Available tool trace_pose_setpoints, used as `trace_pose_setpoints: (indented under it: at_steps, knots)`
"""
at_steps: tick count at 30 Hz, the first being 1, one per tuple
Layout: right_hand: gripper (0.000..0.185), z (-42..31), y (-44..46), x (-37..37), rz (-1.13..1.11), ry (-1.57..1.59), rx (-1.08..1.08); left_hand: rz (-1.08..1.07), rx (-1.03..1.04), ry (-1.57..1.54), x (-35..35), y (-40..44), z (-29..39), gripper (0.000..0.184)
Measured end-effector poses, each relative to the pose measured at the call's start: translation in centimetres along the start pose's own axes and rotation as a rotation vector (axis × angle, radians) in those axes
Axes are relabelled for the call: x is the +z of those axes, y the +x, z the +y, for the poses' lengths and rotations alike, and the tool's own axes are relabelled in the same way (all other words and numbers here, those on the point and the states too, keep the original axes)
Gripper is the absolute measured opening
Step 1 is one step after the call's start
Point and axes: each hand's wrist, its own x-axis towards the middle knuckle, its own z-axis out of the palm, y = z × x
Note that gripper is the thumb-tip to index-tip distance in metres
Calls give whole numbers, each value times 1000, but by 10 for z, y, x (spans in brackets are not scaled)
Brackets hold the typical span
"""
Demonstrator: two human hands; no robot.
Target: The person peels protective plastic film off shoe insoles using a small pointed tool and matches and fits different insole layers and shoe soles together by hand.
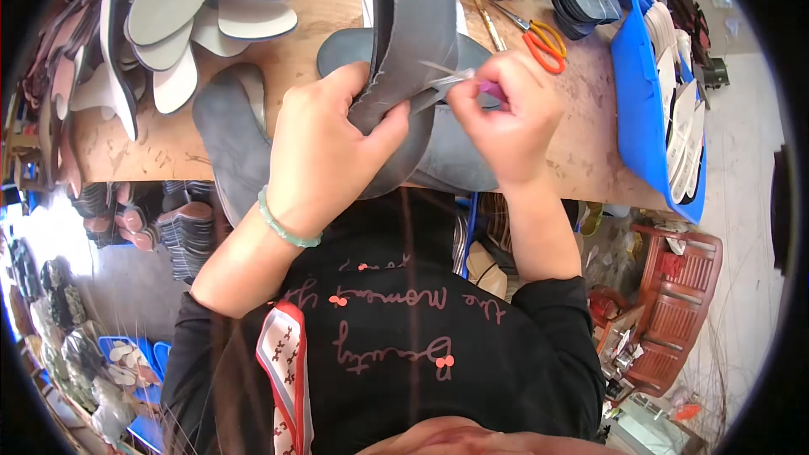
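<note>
over the middle of the wooden table (581,131), the dark grey leather-like piece (425,13) points away from the person, its long axis running from the table's near edge toward its far side, where the view cuts it off. the left hand (324,139) clamps its edge between thumb and fingers, the fingertips partly hidden behind it. above the table's near half, the right hand (514,114) has its fingers together on a purple-handled tool (491,91) aimed toward the table's left side; the tool's tip is hard to make out.
</note>
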Motion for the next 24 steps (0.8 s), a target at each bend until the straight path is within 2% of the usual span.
trace_pose_setpoints:
  at_steps: [1, 3, 6, 7, 10, 14, 15, 18, 20, 22, 23, 24]
  knots:
    - [21, 9, 1, -7, 46, 15, 118, -31, -13, 37, -2, 0, -2, 24]
    - [19, 28, 5, -24, 135, 40, 353, -36, -67, -114, -8, -5, -10, 26]
    - [14, 27, 7, -40, -83, 617, 598, -99, -220, -370, -12, -6, -18, 32]
    - [8, 29, 3, -38, -212, 708, 544, -133, -248, -409, -12, -6, -17, 32]
    - [8, 9, 3, -35, -168, 834, 600, -176, -286, -522, -11, -4, -13, 32]
    - [6, 28, 2, -63, -64, 416, 769, -140, -273, -526, -14, -10, -10, 32]
    - [5, 32, -3, -72, -95, 493, 815, -131, -292, -586, -15, -13, -9, 32]
    - [14, 52, -44, -103, -712, 420, 636, -109, -333, -720, -15, -17, -11, 33]
    - [19, 41, -70, -106, -1158, 263, 375, -104, -320, -756, -14, -19, -17, 35]
    - [20, 20, -85, -111, -1165, 369, 655, -86, -308, -752, -9, -20, -17, 37]
    - [11, 18, -92, -111, -961, 437, 614, -83, -303, -754, -5, -20, -15, 38]
    - [9, 15, -90, -114, -862, 409, 725, -111, -319, -802, -2, -20, -13, 40]
